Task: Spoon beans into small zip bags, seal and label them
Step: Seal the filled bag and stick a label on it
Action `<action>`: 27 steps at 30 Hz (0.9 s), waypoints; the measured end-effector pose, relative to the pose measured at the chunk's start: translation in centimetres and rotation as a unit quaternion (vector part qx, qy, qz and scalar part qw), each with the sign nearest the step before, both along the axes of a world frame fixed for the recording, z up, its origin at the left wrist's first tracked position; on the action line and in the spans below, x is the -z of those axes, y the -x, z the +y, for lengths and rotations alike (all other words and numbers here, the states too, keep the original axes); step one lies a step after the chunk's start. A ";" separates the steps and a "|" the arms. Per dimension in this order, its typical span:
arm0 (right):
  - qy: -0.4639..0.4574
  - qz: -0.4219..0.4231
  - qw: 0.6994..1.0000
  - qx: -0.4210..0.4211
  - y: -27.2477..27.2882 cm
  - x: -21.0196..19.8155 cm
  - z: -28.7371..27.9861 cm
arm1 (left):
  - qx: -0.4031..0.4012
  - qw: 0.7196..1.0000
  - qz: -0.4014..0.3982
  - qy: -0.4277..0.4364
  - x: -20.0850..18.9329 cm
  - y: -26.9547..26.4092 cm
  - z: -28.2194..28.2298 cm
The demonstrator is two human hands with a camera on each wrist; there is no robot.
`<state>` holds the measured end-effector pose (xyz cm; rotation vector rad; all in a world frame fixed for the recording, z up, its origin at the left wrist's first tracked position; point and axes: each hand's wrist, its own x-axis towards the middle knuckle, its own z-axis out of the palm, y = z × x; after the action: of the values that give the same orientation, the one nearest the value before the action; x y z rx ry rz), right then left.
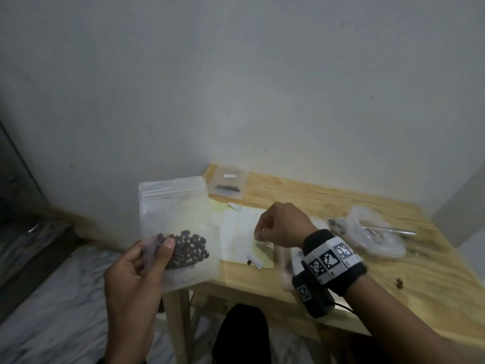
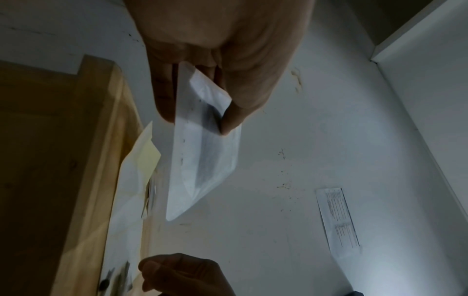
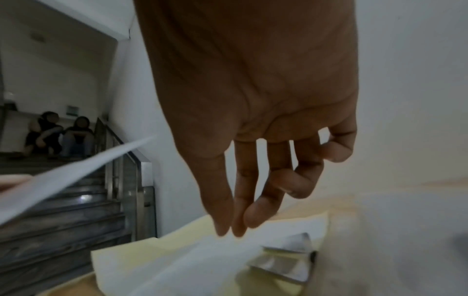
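My left hand (image 1: pixel 157 253) holds up a clear zip bag (image 1: pixel 178 222) left of the table, thumb on its front and fingers behind. A cluster of dark beans (image 1: pixel 190 249) lies in the bag's lower part. From the left wrist the bag (image 2: pixel 202 152) is edge-on, pinched in that hand (image 2: pixel 200 120). My right hand (image 1: pixel 258 233) hovers over the white label sheet (image 1: pixel 238 232). In the right wrist view its thumb and forefinger tips (image 3: pixel 225 230) meet just above the sheet (image 3: pixel 197 260). Whether a label is between them is unclear.
A second bean bag (image 1: pixel 227 185) bearing a white label lies at the wooden table's (image 1: pixel 328 203) far left corner. At the right stands a clear plastic tub (image 1: pixel 378 243) with a metal spoon (image 1: pixel 388 228). Loose beans (image 1: pixel 399 282) lie nearby. Stairs with a railing (image 3: pixel 119 180) are on the left.
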<state>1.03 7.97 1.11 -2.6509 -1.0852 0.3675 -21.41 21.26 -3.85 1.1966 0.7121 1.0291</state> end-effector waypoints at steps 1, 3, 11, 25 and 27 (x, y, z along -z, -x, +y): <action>0.007 -0.001 1.000 -0.013 0.4 -0.1 0.0 | -0.003 1.000 0.000 0.002 0.2 0.1 0.2; 0.028 -0.006 0.999 -0.022 1.0 -0.2 -0.1 | -0.006 1.000 0.000 0.002 0.3 0.2 0.3; 0.124 -0.049 0.991 -0.001 2.2 0.6 -0.1 | 0.002 1.000 0.000 0.007 0.7 0.5 -0.1; -0.071 0.002 0.997 0.038 2.2 -1.4 -3.2 | 0.077 0.995 0.036 -0.046 0.0 -0.8 -1.9; -0.148 0.001 0.988 0.036 2.8 -3.0 -4.7 | 0.102 0.992 0.034 -0.059 -0.3 -1.2 -2.3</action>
<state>-1.74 3.26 4.11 -2.4177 -0.9564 0.1795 -20.25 18.95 -3.51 1.3819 0.5746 0.8726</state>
